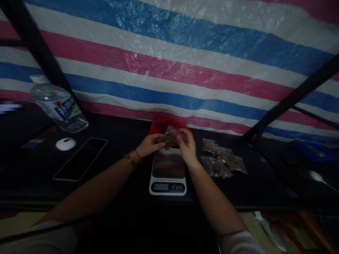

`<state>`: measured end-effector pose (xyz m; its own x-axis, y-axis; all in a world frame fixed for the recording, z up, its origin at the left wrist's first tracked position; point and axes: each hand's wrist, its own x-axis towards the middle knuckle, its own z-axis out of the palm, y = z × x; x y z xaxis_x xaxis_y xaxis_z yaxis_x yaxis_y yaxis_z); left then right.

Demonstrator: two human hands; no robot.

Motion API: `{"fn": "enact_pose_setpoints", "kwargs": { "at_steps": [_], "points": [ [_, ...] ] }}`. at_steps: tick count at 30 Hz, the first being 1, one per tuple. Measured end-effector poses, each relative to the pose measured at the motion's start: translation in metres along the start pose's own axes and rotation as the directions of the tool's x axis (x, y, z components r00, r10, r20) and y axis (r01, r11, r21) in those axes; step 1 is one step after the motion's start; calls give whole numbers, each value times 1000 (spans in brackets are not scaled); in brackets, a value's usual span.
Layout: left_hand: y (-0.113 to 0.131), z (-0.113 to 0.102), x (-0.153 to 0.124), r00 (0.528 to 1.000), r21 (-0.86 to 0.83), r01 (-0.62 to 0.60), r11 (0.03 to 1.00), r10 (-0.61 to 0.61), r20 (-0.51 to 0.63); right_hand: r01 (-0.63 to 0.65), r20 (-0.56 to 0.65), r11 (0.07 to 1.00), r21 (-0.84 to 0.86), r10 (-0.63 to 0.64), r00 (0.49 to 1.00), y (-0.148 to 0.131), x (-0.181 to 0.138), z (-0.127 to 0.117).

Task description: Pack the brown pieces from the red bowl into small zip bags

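Note:
Between both hands is a small clear zip bag (171, 134) with brown dried bits inside, held above a white kitchen scale (168, 167). My left hand (149, 144) is closed on the bag's left side, thumb in front. At the bag's upper right, my right hand (187, 145) pinches its edge. Behind them stands a red container (156, 126), partly hidden by the hands and the bag. The scale has a metal plate and a lit display whose digits are too blurred to read surely. Several filled zip bags (221, 158) lie right of my right hand.
On the left are a phone (81, 158), a white rounded case (66, 144) and a clear plastic bottle (59, 106). A striped plastic sheet (169, 77) hangs behind the black table (119, 132). Dark slanted bars (288, 100) flank both sides. A white cable (321, 179) lies far right.

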<state>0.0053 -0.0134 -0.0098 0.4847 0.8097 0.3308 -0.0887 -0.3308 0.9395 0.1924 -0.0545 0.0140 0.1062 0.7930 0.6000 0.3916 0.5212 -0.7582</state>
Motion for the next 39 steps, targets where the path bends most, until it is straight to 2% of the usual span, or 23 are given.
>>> {"fn": "enact_pose_setpoints", "kwargs": {
  "at_steps": [3, 6, 10, 13, 16, 22, 25, 29, 33, 39],
  "points": [
    [2, 6, 0, 998, -59, 52, 997, -53, -31, -210, 102, 955, 208, 193, 976, 6, -1, 6],
    [3, 9, 0, 997, -109, 77, 991, -80, -23, -321, 149, 925, 204, 294, 944, 9, -2, 8],
    [2, 11, 0, 994, -160, 106, 981, -103, 32, -302, 102, 937, 175, 288, 952, 10, -4, 8],
    [0, 12, 1, 993, -132, 115, 985, -112, 28, -296, 195, 933, 206, 258, 946, 10, -4, 10],
    [-1, 11, 2, 994, -79, 95, 992, -98, -39, -330, 286, 916, 227, 261, 922, 12, -5, 13],
    [-2, 11, 4, 997, -114, 59, 992, -64, -36, -377, 233, 840, 390, 306, 923, 12, -6, 17],
    [1, 10, 4, 997, -134, 56, 989, -63, -53, -407, 264, 792, 454, 317, 911, 10, -6, 17],
    [2, 9, 3, 994, -134, 52, 990, -63, -84, -436, 260, 782, 446, 353, 899, 8, -7, 16],
    [-1, 9, 3, 996, -131, 60, 990, -67, -51, -440, 213, 796, 415, 385, 898, 10, -8, 18],
    [-2, 6, 4, 997, -79, 41, 996, -46, -69, -419, 239, 791, 446, 346, 907, 13, -8, 21]
  ]
}}
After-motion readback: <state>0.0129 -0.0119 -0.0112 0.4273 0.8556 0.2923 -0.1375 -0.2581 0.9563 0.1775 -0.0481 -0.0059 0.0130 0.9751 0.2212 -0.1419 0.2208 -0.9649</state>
